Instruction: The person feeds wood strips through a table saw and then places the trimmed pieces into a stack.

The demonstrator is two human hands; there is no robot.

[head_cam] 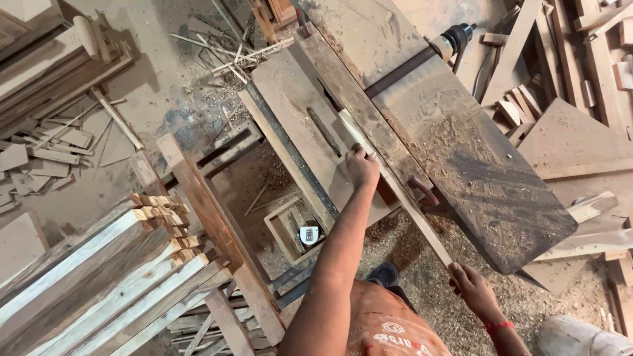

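From the head camera, a long thin wooden strip (pixel 395 188) lies slanted along the edge of the big dusty machine table (pixel 461 158). The left hand (pixel 361 168) presses down on the strip's middle with fingers curled over it, just beside the table's near edge. The right hand (pixel 473 289) grips the strip's near end, fingers wrapped around it, below the table's lower corner. A stack of pale planks (pixel 112 277) sits well left of the table, and sawdust (pixel 409 250) covers the floor under it.
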